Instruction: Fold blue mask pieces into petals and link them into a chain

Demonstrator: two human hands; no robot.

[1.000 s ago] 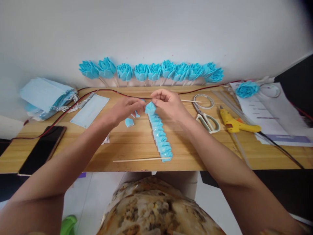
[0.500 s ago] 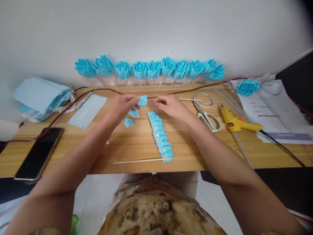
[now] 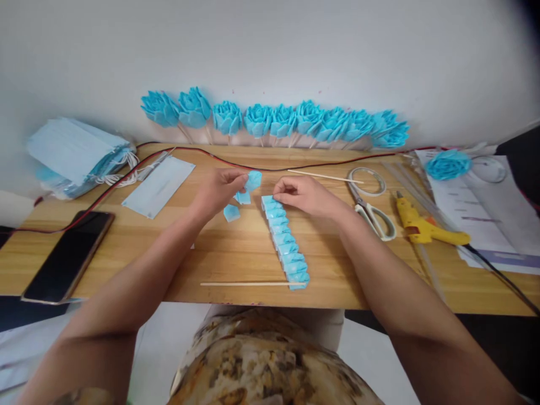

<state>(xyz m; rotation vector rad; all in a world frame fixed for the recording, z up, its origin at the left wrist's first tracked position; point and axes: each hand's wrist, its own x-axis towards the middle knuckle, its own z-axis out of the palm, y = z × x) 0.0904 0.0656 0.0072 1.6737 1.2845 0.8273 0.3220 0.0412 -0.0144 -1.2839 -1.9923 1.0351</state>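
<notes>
My left hand [image 3: 219,190] pinches a small folded blue petal piece [image 3: 253,180] just above the wooden table [image 3: 236,253]. My right hand [image 3: 306,195] presses its closed fingertips on the far end of a strip of overlapping blue petals [image 3: 287,244] that lies on the table and runs toward me. The strip's near end sits on a thin wooden stick [image 3: 242,284]. Two loose blue petals [image 3: 236,205] lie under my left hand.
A row of blue paper roses [image 3: 274,119] leans on the wall. Scissors [image 3: 371,209], a tape ring [image 3: 366,180], a yellow glue gun [image 3: 422,225] and papers [image 3: 485,208] lie right. A phone [image 3: 70,256], a face mask [image 3: 159,185] and a mask stack [image 3: 76,154] lie left.
My left hand drew a petal piece off to the left. My right hand lowered the strip's far end flat onto the table and now presses on it.
</notes>
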